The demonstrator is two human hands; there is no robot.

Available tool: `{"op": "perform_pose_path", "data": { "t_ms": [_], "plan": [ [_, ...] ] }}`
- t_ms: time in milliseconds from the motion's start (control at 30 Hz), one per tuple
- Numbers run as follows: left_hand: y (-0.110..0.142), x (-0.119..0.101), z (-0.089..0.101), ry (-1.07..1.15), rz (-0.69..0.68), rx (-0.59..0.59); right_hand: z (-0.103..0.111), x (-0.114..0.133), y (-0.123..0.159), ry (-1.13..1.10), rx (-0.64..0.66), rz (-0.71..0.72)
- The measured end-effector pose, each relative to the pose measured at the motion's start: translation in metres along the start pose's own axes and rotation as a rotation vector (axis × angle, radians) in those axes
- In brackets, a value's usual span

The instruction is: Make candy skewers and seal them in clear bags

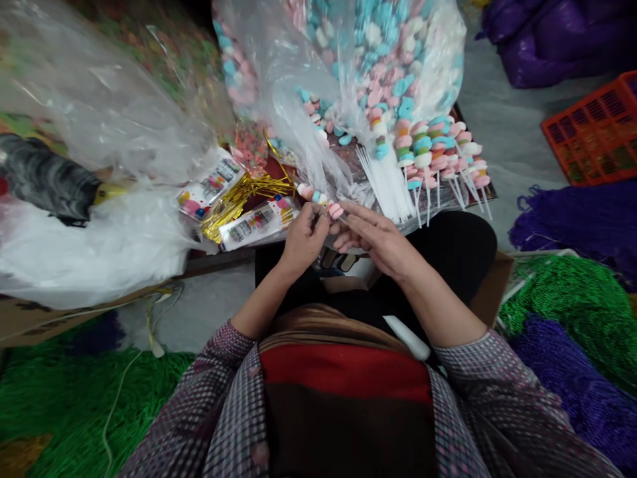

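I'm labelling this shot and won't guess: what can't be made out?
All in the head view:
Whether the right hand grips the candy row: blurred, contact hidden by fingers.
Print on the nearer packet: too small and blurred.
The rest of the orange basket: cut off by the right edge.

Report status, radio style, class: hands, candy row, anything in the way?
Left hand curled, right hand extended, both at candy row; exact grip unclear. Pink end between the hands. Clear plastic bag just beyond; nothing visibly blocking.

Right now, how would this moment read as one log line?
left hand: at candy row, grip unclear | right hand: fingers extended, beside candy row | near: white sticks, gold ties
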State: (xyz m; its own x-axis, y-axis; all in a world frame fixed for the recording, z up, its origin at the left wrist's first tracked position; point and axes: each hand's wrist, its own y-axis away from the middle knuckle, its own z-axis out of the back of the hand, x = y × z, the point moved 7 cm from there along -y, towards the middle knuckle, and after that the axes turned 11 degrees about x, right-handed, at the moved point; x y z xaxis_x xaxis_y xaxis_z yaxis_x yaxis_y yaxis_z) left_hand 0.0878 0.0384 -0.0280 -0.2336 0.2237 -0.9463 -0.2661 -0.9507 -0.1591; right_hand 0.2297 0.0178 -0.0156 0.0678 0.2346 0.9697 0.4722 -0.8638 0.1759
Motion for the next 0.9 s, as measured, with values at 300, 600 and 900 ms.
{"op": "perform_pose_path", "data": {
  "t_ms": [300, 600, 900],
  "plan": [
    [0.008, 0.006, 0.007, 0.008, 0.071, -0.002, 0.001, 0.001, -0.001, 0.503, -0.168, 0.162],
    [0.006, -0.018, 0.014, -0.266, -0.099, -0.098, -0.019, 0.014, 0.005, 1.326, -0.260, 0.322],
    [0.006, -0.003, 0.011, 0.092, 0.140, 0.055, -0.002, 0.036, 0.007, 0.863, -0.305, 0.385]
  ]
}}
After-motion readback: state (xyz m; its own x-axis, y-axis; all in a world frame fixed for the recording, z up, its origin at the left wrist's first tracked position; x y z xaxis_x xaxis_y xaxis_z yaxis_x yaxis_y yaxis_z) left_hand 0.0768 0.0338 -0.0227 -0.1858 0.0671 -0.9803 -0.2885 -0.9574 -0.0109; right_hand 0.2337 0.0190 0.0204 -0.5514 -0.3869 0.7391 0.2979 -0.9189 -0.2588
